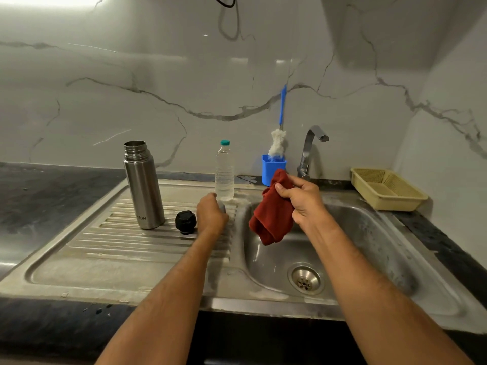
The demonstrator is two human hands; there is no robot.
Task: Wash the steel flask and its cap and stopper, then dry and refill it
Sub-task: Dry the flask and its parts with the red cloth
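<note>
The steel flask (143, 185) stands upright and uncapped on the ribbed drainboard (110, 233). Its black stopper (185, 222) lies just to the right of its base. My left hand (212, 214) is curled over a small steel piece, apparently the cap (222, 206), on the drainboard beside the stopper; most of that piece is hidden. My right hand (300, 200) grips a red cloth (272, 214) that hangs above the left side of the sink basin (369, 233).
A clear water bottle (224, 172) with a teal lid stands behind my left hand. A blue holder (271, 169) with a bottle brush (278, 143) sits by the tap (311, 151). A yellow basket (387, 188) rests at the right. The drain (305, 280) is near the front.
</note>
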